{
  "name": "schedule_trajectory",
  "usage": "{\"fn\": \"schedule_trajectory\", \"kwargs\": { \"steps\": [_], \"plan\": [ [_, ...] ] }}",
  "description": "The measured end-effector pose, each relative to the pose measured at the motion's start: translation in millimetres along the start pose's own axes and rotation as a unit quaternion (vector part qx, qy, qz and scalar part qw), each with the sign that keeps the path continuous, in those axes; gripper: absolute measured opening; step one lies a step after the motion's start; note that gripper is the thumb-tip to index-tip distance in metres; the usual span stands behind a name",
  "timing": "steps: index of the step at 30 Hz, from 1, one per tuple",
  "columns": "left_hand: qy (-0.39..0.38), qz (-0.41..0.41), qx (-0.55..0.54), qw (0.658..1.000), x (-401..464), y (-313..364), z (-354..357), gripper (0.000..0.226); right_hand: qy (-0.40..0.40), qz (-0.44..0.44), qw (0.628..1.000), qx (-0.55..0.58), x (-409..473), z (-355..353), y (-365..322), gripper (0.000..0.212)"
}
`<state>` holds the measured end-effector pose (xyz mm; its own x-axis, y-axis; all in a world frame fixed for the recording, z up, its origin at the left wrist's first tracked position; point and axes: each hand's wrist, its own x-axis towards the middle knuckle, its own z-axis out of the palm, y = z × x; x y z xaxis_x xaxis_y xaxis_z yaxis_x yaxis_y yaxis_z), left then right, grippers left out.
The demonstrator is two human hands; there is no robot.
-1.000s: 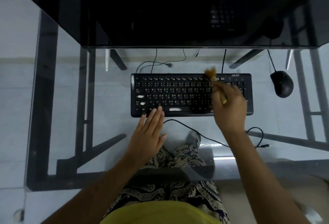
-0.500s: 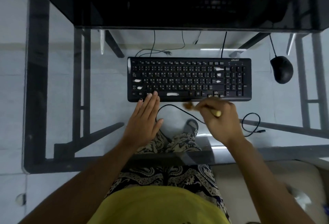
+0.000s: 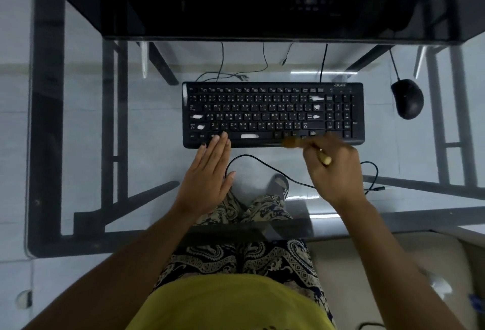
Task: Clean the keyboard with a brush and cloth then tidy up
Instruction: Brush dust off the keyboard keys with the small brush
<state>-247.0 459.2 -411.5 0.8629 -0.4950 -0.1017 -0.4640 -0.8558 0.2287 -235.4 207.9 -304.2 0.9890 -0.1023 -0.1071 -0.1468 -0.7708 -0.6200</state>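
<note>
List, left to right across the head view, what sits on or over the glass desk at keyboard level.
Left hand → brush in the right hand → mouse. The keyboard spans behind both hands, so it is left unordered.

Home office: glass desk (image 3: pixel 78 119), keyboard (image 3: pixel 273 114).

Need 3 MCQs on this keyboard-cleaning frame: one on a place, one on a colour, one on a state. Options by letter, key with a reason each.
1. Where is the mouse?
A. right of the keyboard
B. left of the keyboard
C. on top of the keyboard

2. What colour is the keyboard?
A. white
B. black
C. red

3. What is the right hand doing?
A. lying empty
B. gripping the mouse
C. holding the brush

Key:
1 A: the mouse sits past the keyboard's right end on the glass desk.
2 B: its body and keys are black.
3 C: the bristles are at the keyboard's near edge, while the left hand lies flat, fingertips on the bottom row.
</note>
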Motion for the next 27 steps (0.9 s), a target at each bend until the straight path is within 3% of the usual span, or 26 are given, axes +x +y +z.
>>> {"fn": "schedule_trajectory", "kwargs": {
  "steps": [10, 13, 15, 17, 21, 25, 27],
  "plan": [
    [-0.003, -0.003, -0.011, 1.000, 0.8, 0.7, -1.8, 0.067, 0.028, -0.006, 0.996, -0.081, -3.0, -12.9, 16.3, 0.032],
    [-0.006, -0.006, -0.009, 1.000, 1.2, 0.8, -2.1, 0.066, 0.072, -0.006, 0.996, -0.045, -3.7, -16.7, 15.8, 0.026],
    [-0.010, -0.009, -0.012, 1.000, 1.2, 1.1, -2.5, 0.066, 0.033, -0.038, 0.999, -0.012, -4.1, -16.6, 14.7, 0.025],
    [-0.010, -0.010, -0.016, 1.000, 1.3, 1.4, -2.5, 0.066, 0.007, -0.010, 0.999, -0.031, -4.9, -15.2, 20.5, 0.026],
    [-0.011, -0.012, -0.017, 1.000, 0.6, 0.6, -1.0, 0.066, 0.119, 0.043, 0.988, -0.088, -5.9, -21.5, 32.5, 0.030],
    [-0.011, -0.015, -0.018, 1.000, 0.5, 1.1, -2.4, 0.065, 0.059, 0.004, 0.997, -0.047, -7.7, -17.6, 32.9, 0.031],
    [-0.012, -0.014, -0.019, 1.000, 0.4, 1.8, -3.0, 0.065, 0.100, 0.060, 0.990, -0.084, -5.1, -22.2, 40.8, 0.034]
  ]
}}
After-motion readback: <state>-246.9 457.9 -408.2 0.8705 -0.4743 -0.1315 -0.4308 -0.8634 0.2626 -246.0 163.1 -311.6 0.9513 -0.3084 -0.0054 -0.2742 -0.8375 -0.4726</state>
